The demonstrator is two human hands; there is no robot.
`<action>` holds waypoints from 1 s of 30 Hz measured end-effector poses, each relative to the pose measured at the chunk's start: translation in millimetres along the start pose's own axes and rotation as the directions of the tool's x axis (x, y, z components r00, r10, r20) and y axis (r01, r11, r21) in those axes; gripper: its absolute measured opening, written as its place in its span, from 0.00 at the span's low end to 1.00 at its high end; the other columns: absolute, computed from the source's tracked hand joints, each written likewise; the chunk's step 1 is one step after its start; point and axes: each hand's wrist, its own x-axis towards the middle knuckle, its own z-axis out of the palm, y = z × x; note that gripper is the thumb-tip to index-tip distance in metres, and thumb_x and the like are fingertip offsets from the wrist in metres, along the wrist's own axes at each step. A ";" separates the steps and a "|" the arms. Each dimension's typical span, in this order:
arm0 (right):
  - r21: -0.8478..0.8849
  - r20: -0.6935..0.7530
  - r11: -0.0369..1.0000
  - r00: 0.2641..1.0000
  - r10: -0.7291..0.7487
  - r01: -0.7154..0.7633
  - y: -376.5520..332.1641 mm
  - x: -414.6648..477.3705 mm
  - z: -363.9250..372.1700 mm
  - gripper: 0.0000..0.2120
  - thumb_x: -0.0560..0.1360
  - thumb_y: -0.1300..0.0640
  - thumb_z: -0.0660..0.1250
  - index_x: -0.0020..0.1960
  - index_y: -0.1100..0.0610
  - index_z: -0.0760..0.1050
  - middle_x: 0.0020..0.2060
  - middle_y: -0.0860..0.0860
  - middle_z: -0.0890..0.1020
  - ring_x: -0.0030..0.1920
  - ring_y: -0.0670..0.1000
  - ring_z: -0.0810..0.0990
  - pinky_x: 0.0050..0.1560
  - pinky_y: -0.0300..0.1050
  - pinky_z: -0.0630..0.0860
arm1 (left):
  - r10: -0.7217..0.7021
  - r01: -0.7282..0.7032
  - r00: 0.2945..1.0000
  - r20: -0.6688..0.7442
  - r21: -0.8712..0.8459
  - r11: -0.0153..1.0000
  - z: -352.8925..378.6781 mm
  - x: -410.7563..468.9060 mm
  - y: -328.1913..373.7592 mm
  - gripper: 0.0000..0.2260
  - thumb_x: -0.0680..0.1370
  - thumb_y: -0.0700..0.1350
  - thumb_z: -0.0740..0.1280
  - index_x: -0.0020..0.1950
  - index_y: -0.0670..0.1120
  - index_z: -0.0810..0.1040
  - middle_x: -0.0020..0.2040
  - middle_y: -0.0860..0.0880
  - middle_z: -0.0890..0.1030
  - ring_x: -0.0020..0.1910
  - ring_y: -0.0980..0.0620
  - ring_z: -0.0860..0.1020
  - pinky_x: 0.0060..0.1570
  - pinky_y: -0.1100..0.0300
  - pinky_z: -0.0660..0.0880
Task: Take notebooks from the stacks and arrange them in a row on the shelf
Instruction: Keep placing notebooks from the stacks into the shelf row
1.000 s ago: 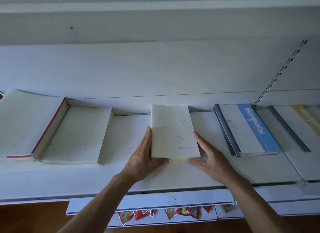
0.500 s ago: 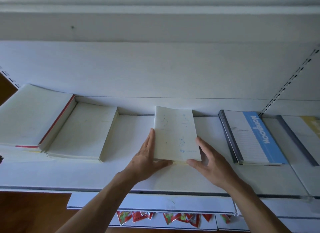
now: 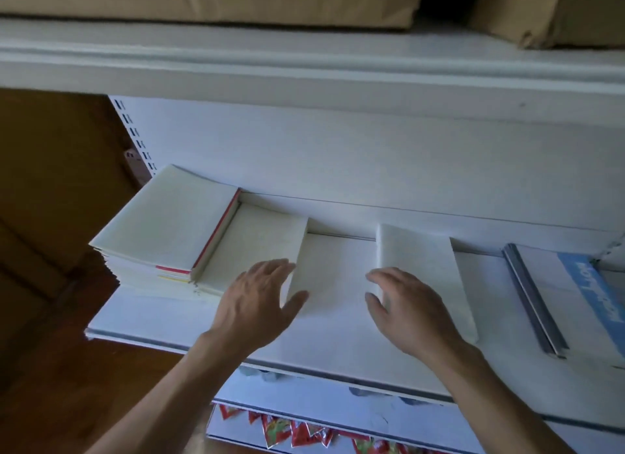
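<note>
Hands: both are off the small white notebook (image 3: 429, 271). Half a second ago I had it pinched by its two long edges, squaring it up. Now neither hand holds anything.

Red packets (image 3: 294, 431) hang under the lower ledge at 6 o'clock, not part of this job.

Left hand (image 3: 257, 305): has moved away toward 11 o'clock. Fingers are spread wide and nearly straight, hovering over the near right corner of the low stack (image 3: 257, 240). I cannot tell whether the fingertips touch the top cover yet.

Right hand (image 3: 406, 313): fingers loosely curved and empty, over the near left edge of the small notebook. Contact cannot be judged in the motion blur.

Shelf (image 3: 338, 352): the small notebook lies flat at 1 o'clock, long edges running front to back, far end close to the back panel (image 3: 372, 156). A bare strip of shelf separates it from the low stack at 11 o'clock. The blue notebook (image 3: 581, 298) lies at 2 o'clock, apart from it.

Tall stack (image 3: 162, 223): red-spined book on top, at 10 o'clock, just beside the low stack.

Reading: that placement looks finished, and the left hand is going for the next notebook. The open strip between stack and small notebook is the likely slot.

Brown wrapped parcels (image 3: 203, 0) sit on the upper shelf at 12 o'clock.
</note>
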 end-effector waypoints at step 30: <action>0.794 0.466 0.105 0.709 0.529 -0.600 -80.8 56.1 85.8 0.08 0.72 0.58 0.72 0.50 0.59 0.80 0.46 0.58 0.86 0.50 0.61 0.83 0.58 0.65 0.76 | 0.019 -0.026 0.979 0.203 0.029 0.999 9.8 -14.8 -79.3 0.42 0.73 0.71 0.43 0.80 0.46 0.43 0.80 0.47 0.49 0.78 0.52 0.43 0.73 0.60 0.34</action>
